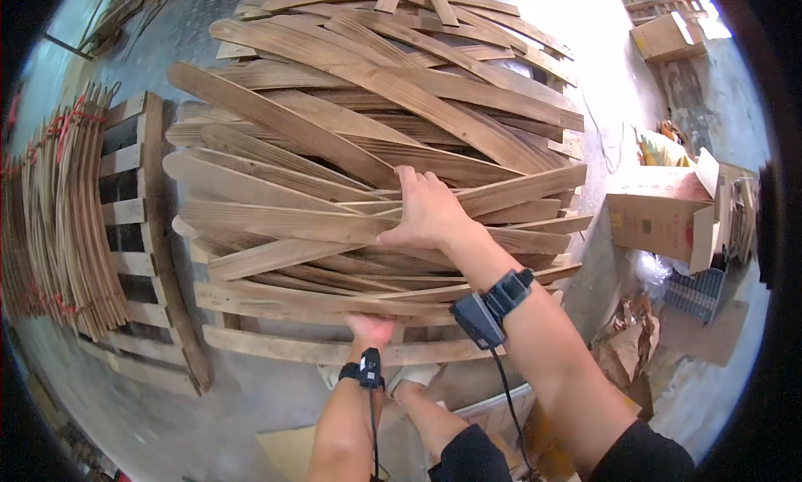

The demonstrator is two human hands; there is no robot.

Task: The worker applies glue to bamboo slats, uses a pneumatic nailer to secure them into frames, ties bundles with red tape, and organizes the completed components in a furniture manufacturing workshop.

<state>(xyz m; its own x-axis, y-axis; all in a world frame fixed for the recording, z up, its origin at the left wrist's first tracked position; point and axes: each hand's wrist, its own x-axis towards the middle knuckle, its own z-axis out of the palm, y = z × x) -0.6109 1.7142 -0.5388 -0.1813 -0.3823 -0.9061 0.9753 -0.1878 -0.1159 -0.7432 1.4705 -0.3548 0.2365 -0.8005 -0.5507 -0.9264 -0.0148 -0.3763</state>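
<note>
A large stack of long brown wooden slats (292, 220) with rounded ends lies crisscrossed before me. Over its near middle my right hand (430, 210) reaches from the right, its thumb and fingers curled round slats; the fingertips are partly hidden among them. Lower down, my left hand (370, 327) is at the near edge, palm upward, against the underside of a slat (284, 300). That slat hides the left fingers. Each wrist carries a strapped black device with a cable.
On the left, a wooden pallet (154, 223) stands beside bundles of thin sticks (71, 215) tied with red string. To the right are an open cardboard box (660, 219), crumpled brown paper (622, 344) and a grey crate (695, 294). Another carton (666, 38) sits farther back.
</note>
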